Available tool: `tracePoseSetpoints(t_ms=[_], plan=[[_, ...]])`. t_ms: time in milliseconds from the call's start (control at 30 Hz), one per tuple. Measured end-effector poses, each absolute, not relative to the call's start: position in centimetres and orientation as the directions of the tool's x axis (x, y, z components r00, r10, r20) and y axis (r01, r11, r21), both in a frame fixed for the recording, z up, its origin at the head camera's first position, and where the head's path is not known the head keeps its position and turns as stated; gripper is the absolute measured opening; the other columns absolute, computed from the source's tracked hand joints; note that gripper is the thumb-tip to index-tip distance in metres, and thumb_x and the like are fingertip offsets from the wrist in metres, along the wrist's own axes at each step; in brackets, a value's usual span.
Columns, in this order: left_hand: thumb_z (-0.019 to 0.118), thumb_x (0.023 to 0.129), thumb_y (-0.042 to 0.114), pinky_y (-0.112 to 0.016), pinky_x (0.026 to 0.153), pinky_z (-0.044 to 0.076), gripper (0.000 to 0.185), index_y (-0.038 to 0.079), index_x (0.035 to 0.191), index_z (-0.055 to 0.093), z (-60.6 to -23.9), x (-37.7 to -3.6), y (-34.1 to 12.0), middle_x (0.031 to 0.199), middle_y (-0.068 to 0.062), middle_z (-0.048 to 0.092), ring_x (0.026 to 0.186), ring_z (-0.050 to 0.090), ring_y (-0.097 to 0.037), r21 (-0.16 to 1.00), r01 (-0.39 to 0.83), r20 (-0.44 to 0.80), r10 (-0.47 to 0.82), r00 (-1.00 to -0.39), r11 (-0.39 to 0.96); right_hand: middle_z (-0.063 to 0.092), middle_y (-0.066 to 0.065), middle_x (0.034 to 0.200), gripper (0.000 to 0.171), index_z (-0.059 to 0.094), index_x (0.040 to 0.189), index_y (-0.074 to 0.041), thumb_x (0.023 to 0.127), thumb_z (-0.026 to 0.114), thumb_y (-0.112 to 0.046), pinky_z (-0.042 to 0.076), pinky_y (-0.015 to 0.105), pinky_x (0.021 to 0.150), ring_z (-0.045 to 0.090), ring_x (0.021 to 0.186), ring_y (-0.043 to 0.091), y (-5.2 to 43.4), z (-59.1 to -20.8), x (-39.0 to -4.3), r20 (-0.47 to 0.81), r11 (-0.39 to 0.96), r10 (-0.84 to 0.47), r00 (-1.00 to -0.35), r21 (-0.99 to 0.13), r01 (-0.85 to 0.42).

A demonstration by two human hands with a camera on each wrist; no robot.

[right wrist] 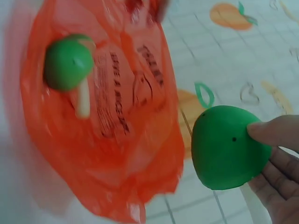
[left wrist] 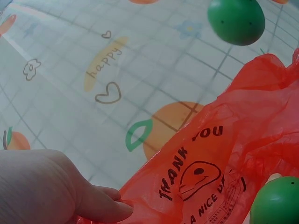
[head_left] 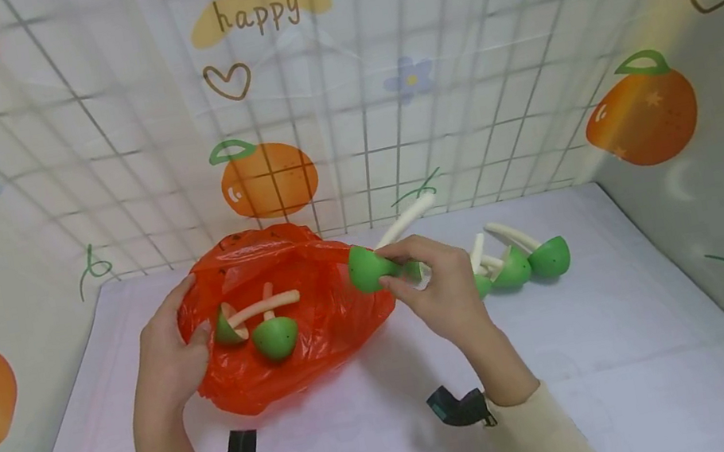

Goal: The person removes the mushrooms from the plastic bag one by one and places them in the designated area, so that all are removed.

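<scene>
An orange plastic bag (head_left: 321, 322) (left wrist: 219, 158) (right wrist: 107, 121) lies open on the white table (head_left: 395, 414). My left hand (head_left: 169, 349) (left wrist: 56, 191) holds the bag's left edge. Inside it lie two green-capped toy mushrooms (head_left: 267, 327) (right wrist: 70, 65) with cream stems. My right hand (head_left: 433, 278) (right wrist: 275, 163) grips another green-capped mushroom (head_left: 375, 260) (right wrist: 226, 147) (left wrist: 236, 18) at the bag's right rim, its stem pointing up and right.
Three more green toy mushrooms (head_left: 520, 258) lie on the table just right of my right hand. Fruit-patterned walls with a wire grid (head_left: 340, 100) close in the table at the back and both sides.
</scene>
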State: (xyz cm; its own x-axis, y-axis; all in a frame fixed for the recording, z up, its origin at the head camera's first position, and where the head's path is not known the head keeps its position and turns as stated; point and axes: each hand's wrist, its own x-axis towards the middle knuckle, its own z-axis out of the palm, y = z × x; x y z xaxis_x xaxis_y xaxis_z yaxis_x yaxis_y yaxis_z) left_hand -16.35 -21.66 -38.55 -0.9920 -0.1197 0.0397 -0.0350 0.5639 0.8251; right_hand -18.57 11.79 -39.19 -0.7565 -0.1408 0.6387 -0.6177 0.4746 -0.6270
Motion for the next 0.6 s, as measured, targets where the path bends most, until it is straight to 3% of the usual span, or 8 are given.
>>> tracePoseSetpoints(t_ms=[267,600], plan=[[0.059,0.101,-0.004,-0.063,0.100,0.052,0.078,0.016,0.168,0.026,-38.5,-16.4,-21.6,0.165,-0.020,0.038,0.145,0.041,-0.046,0.818,-0.043,0.032,-0.120,-0.992,0.573,0.079,0.013,0.102,0.038,0.079,0.111,-0.001,0.077,0.086,0.014,0.058,0.049,0.095,0.076,0.095,0.031,14.9,-39.9,-20.0,0.557,0.500,-0.051,-0.829,-0.704,-0.504],[0.059,0.101,-0.004,-0.063,0.101,0.051,0.079,0.017,0.169,0.025,-38.5,-16.3,-21.5,0.165,-0.019,0.038,0.144,0.042,-0.046,0.821,-0.042,0.031,-0.118,-0.993,0.569,0.078,0.019,0.106,0.034,0.077,0.114,0.003,0.081,0.083,0.010,0.056,0.055,0.098,0.075,0.100,0.037,16.9,-41.3,-21.1,0.400,0.530,-0.048,-0.915,-0.767,-0.362]])
